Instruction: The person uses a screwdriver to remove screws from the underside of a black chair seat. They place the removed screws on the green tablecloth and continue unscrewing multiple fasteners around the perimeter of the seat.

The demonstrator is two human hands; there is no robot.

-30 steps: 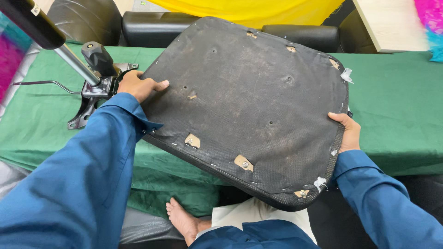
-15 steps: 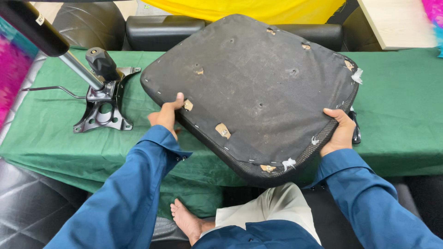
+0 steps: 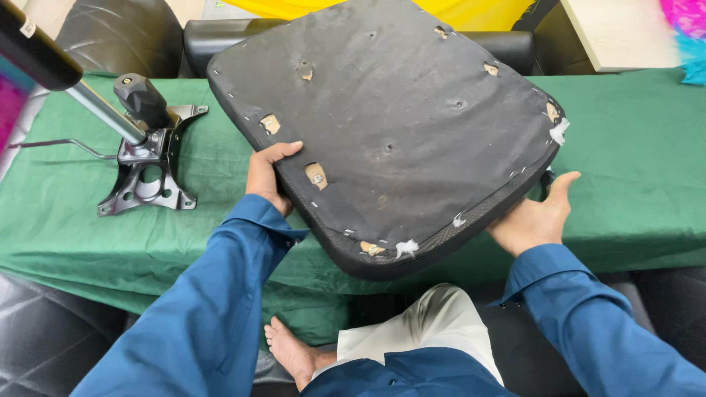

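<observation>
A broad, rounded-square office-chair seat pad point(image 3: 397, 125) is held underside up over the near edge of the surface point(image 3: 640, 169), tilted so its far edge rises toward the top of the view. Its underside is dusty black woven fabric, stapled around the rim, with several torn patches where pale brown wood and metal fittings show, a few small bolt holes, and tufts of white stuffing poking out along the near and right edges. The rim itself is a coarser black mesh.

The left hand point(image 3: 266, 176) clasps the pad's left near edge, thumb lying on top of the fabric and fingers curled beneath. The right hand point(image 3: 535, 215) sits under the right near corner, palm up and fingers spread loosely, thumb raised beside the rim; whether it presses the pad from below cannot be told. Both arms wear blue cloth sleeves.

The surface is draped in a wrinkled green cloth point(image 3: 88, 220). On its left part stands a black stamped-metal chair tilt mechanism point(image 3: 147, 173) with a black knob, a thin wire lever and a shiny steel gas cylinder point(image 3: 103, 110) slanting up to a black tube at the far left. Behind, far across, are black leather cushions point(image 3: 118, 29), a yellow sheet point(image 3: 485, 9) and a pale wooden board point(image 3: 618, 33) at far right. Below, a bare foot point(image 3: 294, 353) and light trousers are seen.
</observation>
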